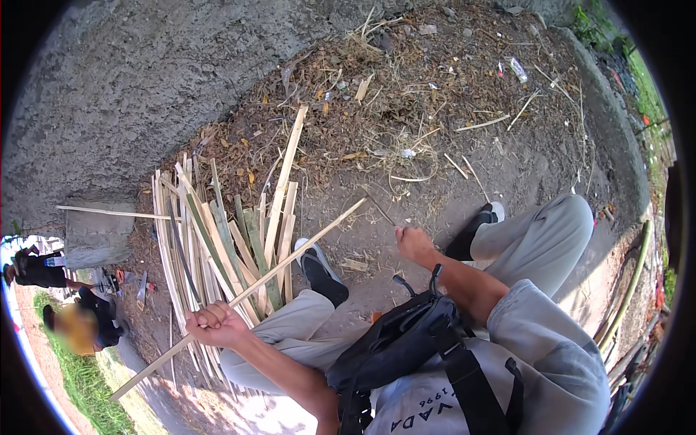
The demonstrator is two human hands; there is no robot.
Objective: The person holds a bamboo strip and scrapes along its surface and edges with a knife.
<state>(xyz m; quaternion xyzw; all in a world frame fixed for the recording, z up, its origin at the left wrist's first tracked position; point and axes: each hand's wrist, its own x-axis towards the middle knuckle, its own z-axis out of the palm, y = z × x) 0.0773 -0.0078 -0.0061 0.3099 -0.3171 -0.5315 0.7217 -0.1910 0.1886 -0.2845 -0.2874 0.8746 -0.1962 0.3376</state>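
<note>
Just beyond the left hand (215,324), a heap of split bamboo slats (217,246) spread on the dirt ground (406,167), pale and green, mostly lengthwise away from the body. Between the two hands, a black shoe with white sole (322,274) on a grey-trousered leg; nearer the body, a black shoulder bag (395,341). Past the right hand (415,243), dry straw and leaf litter (406,87) against a rough concrete wall (130,80). Far off to the left hand's side, another person (80,322) crouched low. Clenched in the left hand, fist closed round it: one long bamboo strip (279,262), thin, flat, pale tan, straight. Long axis diagonal, far end up and toward the right hand, near end down past the left fist, crossing over the heap and just beside the shoe. Right hand closed around a thin dark tool, only partly discernible.
</note>
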